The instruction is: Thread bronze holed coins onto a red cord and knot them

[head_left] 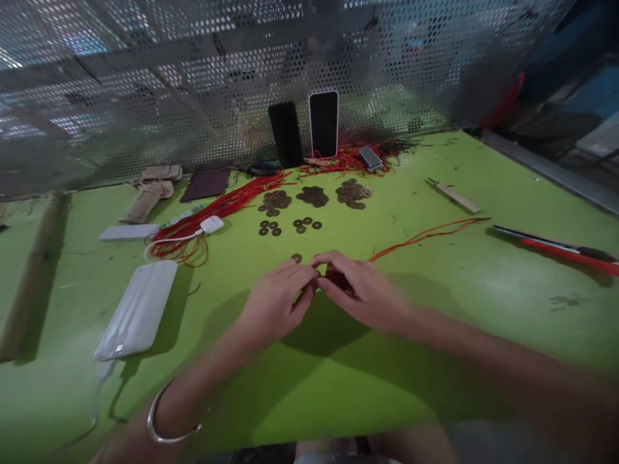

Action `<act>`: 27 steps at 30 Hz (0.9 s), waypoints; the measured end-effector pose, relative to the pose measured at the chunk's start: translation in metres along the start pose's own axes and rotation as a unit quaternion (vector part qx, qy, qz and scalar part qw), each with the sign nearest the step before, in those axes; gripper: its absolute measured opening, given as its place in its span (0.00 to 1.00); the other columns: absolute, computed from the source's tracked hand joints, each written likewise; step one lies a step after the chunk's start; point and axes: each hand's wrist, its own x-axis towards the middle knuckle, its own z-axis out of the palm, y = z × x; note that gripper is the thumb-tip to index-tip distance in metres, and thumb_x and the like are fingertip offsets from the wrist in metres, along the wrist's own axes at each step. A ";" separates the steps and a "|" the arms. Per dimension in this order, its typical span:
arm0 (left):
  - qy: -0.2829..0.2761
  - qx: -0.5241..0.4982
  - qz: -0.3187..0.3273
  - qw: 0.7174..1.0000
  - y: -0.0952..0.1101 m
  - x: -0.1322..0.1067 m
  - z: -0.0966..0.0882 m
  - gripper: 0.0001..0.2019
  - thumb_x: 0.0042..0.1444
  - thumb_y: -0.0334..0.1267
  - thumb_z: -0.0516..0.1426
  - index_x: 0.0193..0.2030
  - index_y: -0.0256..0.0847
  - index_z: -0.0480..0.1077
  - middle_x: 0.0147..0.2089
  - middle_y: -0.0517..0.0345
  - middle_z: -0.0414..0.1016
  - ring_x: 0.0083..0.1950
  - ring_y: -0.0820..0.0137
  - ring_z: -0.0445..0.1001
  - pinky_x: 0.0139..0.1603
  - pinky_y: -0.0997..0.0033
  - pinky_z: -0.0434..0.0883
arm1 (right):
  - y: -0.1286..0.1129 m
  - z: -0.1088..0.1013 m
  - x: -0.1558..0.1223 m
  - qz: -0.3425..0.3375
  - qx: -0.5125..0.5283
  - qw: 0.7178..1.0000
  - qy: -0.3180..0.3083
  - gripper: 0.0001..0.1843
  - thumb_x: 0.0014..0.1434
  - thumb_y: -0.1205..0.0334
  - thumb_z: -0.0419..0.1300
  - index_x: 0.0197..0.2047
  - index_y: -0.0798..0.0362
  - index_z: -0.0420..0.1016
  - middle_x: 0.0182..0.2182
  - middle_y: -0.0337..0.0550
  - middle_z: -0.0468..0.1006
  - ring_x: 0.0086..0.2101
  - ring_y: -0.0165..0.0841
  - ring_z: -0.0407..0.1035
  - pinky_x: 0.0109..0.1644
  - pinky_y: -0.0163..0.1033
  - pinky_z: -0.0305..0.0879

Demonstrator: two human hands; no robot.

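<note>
My left hand (276, 303) and my right hand (360, 290) meet at the middle of the green table (459, 290), fingertips pinched together around something small that I cannot make out. A red cord (425, 233) runs from under my right hand toward the right. A single holed coin (296, 258) lies just beyond my left fingers. Farther back lie small groups of coins (269, 227) and three piles of coins (312, 196). A silver bangle (167, 422) is on my left wrist.
A bundle of red cords (213, 212) lies at the left back. A white power bank (138, 309) with a cable sits to the left. Two phones (323, 124) lean on the perforated metal screen. A red-handled tool (556, 248) and a small stick (454, 196) lie to the right.
</note>
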 end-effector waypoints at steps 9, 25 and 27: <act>-0.074 0.024 -0.004 0.997 0.003 0.002 -0.001 0.10 0.62 0.32 0.47 0.32 0.36 0.67 0.27 0.58 0.71 0.28 0.73 0.65 0.29 0.72 0.65 | 0.018 -0.008 -0.009 -0.018 -0.155 0.987 -0.044 0.08 0.65 0.63 0.47 0.40 0.56 0.65 0.28 0.44 0.75 0.24 0.30 0.66 0.25 0.34 0.51; -0.041 0.098 -0.211 0.972 -0.043 0.007 0.011 0.18 0.58 0.44 0.54 0.54 0.41 0.68 0.50 0.48 0.72 0.50 0.59 0.69 0.49 0.50 0.70 | 0.031 -0.014 -0.012 0.099 0.080 0.990 0.056 0.10 0.63 0.61 0.51 0.31 0.53 0.66 0.18 0.35 0.65 0.17 0.24 0.55 0.16 0.29 0.48; -0.052 0.098 -0.222 0.969 -0.043 0.007 0.010 0.17 0.59 0.43 0.53 0.52 0.38 0.69 0.50 0.47 0.71 0.51 0.59 0.68 0.51 0.48 0.68 | 0.029 -0.014 -0.011 0.114 0.088 0.988 0.049 0.10 0.63 0.60 0.51 0.31 0.53 0.65 0.18 0.35 0.65 0.17 0.24 0.56 0.17 0.30 0.49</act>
